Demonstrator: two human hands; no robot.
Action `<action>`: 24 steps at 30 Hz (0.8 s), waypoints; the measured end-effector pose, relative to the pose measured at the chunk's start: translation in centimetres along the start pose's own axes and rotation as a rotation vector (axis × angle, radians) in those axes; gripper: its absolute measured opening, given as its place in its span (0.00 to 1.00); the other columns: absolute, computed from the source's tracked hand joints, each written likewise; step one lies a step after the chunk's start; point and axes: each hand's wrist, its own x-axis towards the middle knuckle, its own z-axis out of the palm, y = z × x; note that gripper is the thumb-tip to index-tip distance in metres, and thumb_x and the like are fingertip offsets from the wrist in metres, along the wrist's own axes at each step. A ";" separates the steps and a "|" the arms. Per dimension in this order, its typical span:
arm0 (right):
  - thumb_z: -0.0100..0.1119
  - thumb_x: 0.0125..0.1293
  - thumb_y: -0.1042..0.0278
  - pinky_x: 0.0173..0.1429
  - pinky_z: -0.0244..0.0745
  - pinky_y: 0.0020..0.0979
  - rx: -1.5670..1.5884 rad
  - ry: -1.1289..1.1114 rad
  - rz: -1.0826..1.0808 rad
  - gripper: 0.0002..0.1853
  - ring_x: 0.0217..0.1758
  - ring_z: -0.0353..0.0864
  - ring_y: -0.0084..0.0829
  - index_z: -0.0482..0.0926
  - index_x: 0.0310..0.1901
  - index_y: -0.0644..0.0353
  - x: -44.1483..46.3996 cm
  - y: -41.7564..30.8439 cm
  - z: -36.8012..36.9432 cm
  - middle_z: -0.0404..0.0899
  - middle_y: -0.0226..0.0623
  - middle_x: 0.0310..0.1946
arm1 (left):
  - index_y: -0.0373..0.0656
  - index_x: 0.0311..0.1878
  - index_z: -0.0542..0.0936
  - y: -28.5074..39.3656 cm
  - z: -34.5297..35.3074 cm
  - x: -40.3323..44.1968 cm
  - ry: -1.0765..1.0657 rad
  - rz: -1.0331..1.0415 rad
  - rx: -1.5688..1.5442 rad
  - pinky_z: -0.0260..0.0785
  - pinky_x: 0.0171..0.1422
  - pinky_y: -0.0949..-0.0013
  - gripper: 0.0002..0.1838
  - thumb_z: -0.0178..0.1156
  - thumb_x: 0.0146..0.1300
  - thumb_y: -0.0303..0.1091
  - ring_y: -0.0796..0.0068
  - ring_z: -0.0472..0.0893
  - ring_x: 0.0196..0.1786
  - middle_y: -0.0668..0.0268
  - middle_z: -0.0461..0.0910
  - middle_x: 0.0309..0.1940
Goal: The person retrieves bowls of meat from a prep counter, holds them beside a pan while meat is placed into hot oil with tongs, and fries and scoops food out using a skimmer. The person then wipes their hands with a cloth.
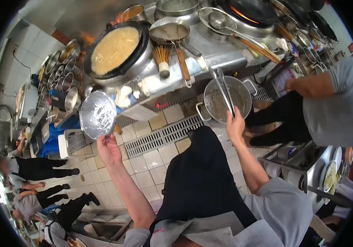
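My left hand [109, 149] grips the near rim of a metal bowl [98, 114], tilted so its inside shows white residue. In my right hand [235, 124] is a pair of metal tongs [225, 88], pointing away from me over a large two-handled pot [210, 99]. Whether the tong tips touch anything cannot be made out. Ahead of the bowl, a black wok [88, 68] full of bubbling yellowish oil [115, 50] sits on the stove, with flames behind it.
On the stove lie a bamboo brush [162, 59], a wooden-handled strainer [170, 32] and a ladle [219, 20]. Metal containers [72, 99] line the left side. A co-worker [333, 99] stands close on my right; several people are at far left. Floor grates [164, 136] cross the tiles.
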 end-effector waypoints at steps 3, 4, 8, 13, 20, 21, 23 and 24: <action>0.55 0.61 0.61 0.44 0.71 0.48 -0.102 -0.176 0.104 0.20 0.40 0.78 0.55 0.73 0.52 0.63 -7.6 1.3 -1.8 0.78 0.56 0.35 | 0.28 0.52 0.65 0.7 -3.8 -3.5 0.056 -0.004 0.013 0.78 0.38 0.75 0.16 0.48 0.60 0.21 0.61 0.77 0.45 0.53 0.74 0.44; 0.55 0.60 0.61 0.44 0.71 0.48 -0.138 -0.254 0.151 0.20 0.39 0.78 0.55 0.73 0.52 0.63 -9.2 1.4 -2.1 0.79 0.56 0.34 | 0.26 0.57 0.62 0.7 -5.8 -4.4 0.064 -0.013 -0.005 0.80 0.39 0.75 0.20 0.46 0.60 0.21 0.55 0.77 0.51 0.50 0.73 0.49; 0.56 0.58 0.61 0.43 0.72 0.48 -0.310 -0.495 0.087 0.17 0.37 0.79 0.54 0.76 0.45 0.63 -10.4 1.1 -1.3 0.79 0.55 0.31 | 0.27 0.59 0.60 1.1 -9.6 -8.3 0.114 -0.006 0.015 0.79 0.38 0.76 0.22 0.46 0.61 0.22 0.54 0.75 0.52 0.50 0.70 0.52; 0.56 0.56 0.66 0.44 0.75 0.46 -0.438 -0.620 -0.054 0.13 0.40 0.80 0.51 0.76 0.40 0.65 -7.3 1.8 5.9 0.80 0.53 0.35 | 0.33 0.46 0.69 1.6 -12.0 -12.6 0.216 -0.013 0.016 0.72 0.35 0.78 0.12 0.51 0.59 0.23 0.75 0.75 0.37 0.62 0.75 0.39; 0.46 0.58 0.75 0.44 0.77 0.43 -0.417 -0.633 -0.152 0.12 0.43 0.80 0.51 0.75 0.41 0.69 -5.3 2.9 12.3 0.77 0.57 0.41 | 0.34 0.40 0.71 0.1 -16.1 -16.2 0.367 0.013 0.044 0.72 0.34 0.78 0.07 0.51 0.57 0.23 0.75 0.74 0.35 0.62 0.74 0.38; 0.49 0.58 0.71 0.46 0.75 0.44 -0.397 -0.666 -0.131 0.13 0.46 0.78 0.50 0.75 0.43 0.67 -5.0 3.4 12.6 0.77 0.55 0.41 | 0.34 0.39 0.72 -0.2 -16.1 -16.6 0.393 0.015 0.056 0.72 0.34 0.79 0.07 0.51 0.57 0.23 0.75 0.74 0.35 0.62 0.74 0.37; 0.53 0.58 0.66 0.48 0.74 0.44 -0.430 -0.683 -0.220 0.14 0.47 0.77 0.49 0.75 0.43 0.65 -3.8 3.9 11.7 0.77 0.54 0.41 | 0.34 0.38 0.72 -1.2 -15.6 -17.7 0.449 0.020 0.072 0.72 0.34 0.79 0.06 0.50 0.57 0.24 0.75 0.75 0.34 0.62 0.75 0.36; 0.54 0.57 0.64 0.49 0.73 0.45 -0.445 -0.690 -0.270 0.14 0.47 0.76 0.49 0.75 0.43 0.64 -2.9 3.9 11.2 0.77 0.53 0.40 | 0.34 0.38 0.72 -1.7 -15.1 -18.1 0.467 0.013 0.063 0.72 0.34 0.79 0.06 0.50 0.57 0.24 0.75 0.75 0.33 0.62 0.75 0.35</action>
